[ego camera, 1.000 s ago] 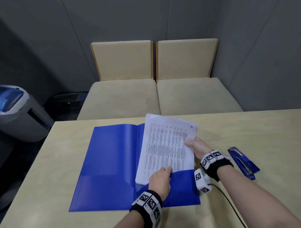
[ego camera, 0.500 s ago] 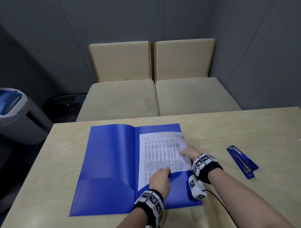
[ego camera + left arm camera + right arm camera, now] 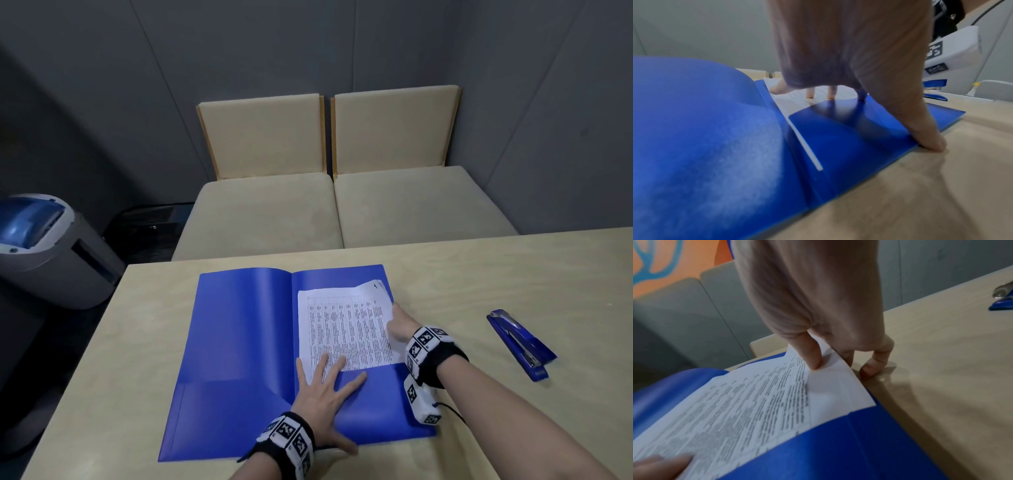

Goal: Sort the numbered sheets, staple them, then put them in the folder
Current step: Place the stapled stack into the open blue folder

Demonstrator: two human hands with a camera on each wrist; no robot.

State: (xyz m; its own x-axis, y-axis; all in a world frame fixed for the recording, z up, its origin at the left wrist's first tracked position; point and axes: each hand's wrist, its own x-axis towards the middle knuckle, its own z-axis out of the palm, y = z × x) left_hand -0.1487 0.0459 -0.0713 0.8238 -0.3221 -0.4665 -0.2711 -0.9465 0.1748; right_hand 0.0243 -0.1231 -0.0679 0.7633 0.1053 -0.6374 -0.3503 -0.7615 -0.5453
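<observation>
Blue is covering most of what you are seeing from the head camera: the folder [image 3: 239,342] is lying open on the bench [image 3: 513,274], and the sheets [image 3: 346,329] are sitting on its right half with their lower edge tucked into the pocket [image 3: 376,401]. Your left hand [image 3: 322,394] is lying flat and spread, fingers reaching across the pocket lip onto the paper. Your right hand [image 3: 402,323] is pinching the sheets' right edge. The stapler [image 3: 520,342] is lying well apart to the right, so I am judging sorting and stapling done; seating the sheets squarely and closing the folder are what seem left. The sheets' long axis is running away from you, top edge pointing toward the chairs [image 3: 329,171], with the far right corner lifting slightly.

From the left wrist, your fingertips [image 3: 809,94] are pressing on the paper just above the pocket, while the thumb [image 3: 929,141] is resting at the folder's near edge.

From the right wrist, your thumb [image 3: 809,356] is pressing on top of the sheets' edge with fingers curling underneath, one knuckle touching the bench.
</observation>
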